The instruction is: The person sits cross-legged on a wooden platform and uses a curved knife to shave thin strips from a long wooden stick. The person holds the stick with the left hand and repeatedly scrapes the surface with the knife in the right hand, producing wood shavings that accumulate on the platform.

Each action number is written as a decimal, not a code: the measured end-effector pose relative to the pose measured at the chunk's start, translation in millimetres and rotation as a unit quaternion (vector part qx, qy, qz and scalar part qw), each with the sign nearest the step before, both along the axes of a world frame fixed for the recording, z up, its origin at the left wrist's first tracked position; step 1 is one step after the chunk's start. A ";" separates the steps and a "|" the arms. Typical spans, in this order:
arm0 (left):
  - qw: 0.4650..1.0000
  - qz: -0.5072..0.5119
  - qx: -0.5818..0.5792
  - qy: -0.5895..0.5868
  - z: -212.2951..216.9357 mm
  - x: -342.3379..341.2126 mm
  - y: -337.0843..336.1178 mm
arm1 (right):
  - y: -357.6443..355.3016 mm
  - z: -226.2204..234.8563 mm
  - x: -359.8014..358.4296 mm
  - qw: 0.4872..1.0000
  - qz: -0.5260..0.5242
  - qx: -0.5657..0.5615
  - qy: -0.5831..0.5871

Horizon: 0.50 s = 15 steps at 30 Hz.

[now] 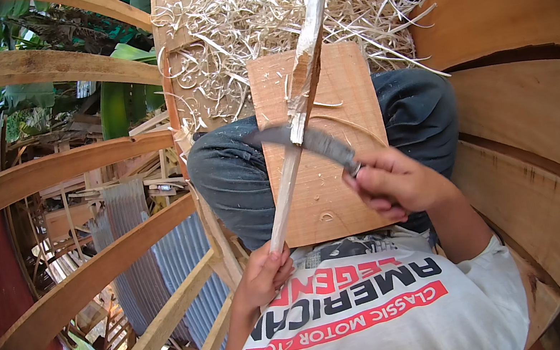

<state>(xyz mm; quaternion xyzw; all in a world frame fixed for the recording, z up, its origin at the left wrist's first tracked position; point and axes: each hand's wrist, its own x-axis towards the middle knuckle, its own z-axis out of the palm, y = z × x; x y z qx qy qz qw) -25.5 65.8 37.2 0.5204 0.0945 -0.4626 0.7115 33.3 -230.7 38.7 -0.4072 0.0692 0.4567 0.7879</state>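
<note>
A long, partly shaved wooden stick (306, 51) slants across a flat board (346, 85) that rests over my crossed legs. My left hand (269, 272) is closed around the stick's near end, close to my shirt. In my right hand (398, 182) is the handle of a curved knife (319, 146), its dark blade meeting the stick about midway and pointing left. Rough, chipped wood shows on the stick just beyond the blade. A thin curled strip (348, 125) lies on the board beside the stick. My right fingers hide most of the handle.
A heap of pale wood shavings (222, 28) covers the floor beyond the board. Wooden slats form a railing (76, 169) on my left; wide planks (518, 118) wall the right side. Outside the railing are corrugated metal sheets (184, 262), scrap timber and leafy plants.
</note>
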 end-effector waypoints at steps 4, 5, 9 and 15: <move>1.000 -0.004 0.015 -0.003 -0.6 -1.0 1.7 | 1.8 -6.5 1.7 0.999 -0.008 -0.006 -0.041; 1.000 -0.003 0.025 -0.004 1.5 0.1 0.7 | -0.3 -6.8 4.4 0.998 -0.057 -0.008 -0.038; 1.000 -0.010 -0.013 0.015 -4.9 -1.9 6.8 | 12.1 4.8 -6.0 0.997 -0.002 -0.063 -0.044; 1.000 -0.013 -0.020 0.017 -4.6 3.2 2.4 | 15.4 -1.4 -6.1 0.988 -0.127 -0.076 -0.041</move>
